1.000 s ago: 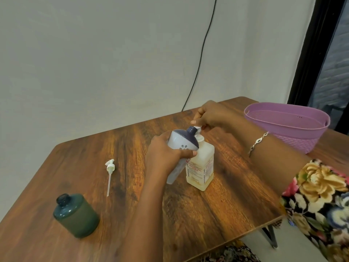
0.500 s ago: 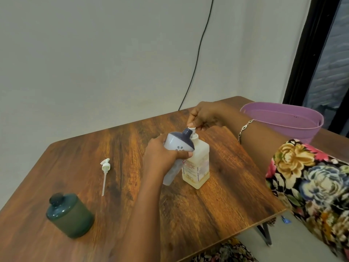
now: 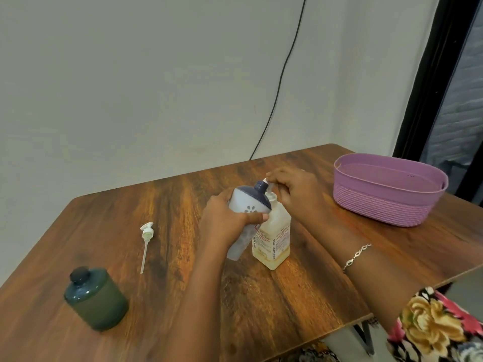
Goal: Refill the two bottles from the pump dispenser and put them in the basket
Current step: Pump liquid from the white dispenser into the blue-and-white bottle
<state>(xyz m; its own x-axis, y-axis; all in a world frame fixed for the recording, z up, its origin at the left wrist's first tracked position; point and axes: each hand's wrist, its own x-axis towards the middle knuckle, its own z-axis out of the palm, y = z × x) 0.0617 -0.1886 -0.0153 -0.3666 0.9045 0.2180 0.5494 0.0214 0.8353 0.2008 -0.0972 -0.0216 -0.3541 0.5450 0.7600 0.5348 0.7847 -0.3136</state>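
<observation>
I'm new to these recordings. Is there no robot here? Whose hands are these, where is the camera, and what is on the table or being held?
There is no machine here. A person works with bare hands, and the camera sits on their head, looking forward and down, so both arms enter from the bottom of the picture. The left hand grips a white bottle with a dark blue top, tilted so its mouth meets the nozzle of the pump dispenser, which stands on the wooden table. The right hand curls over the dispenser's pump head. Further left, a loose white pump lies flat and a green bottle stands. The purple basket sits at the right.
</observation>
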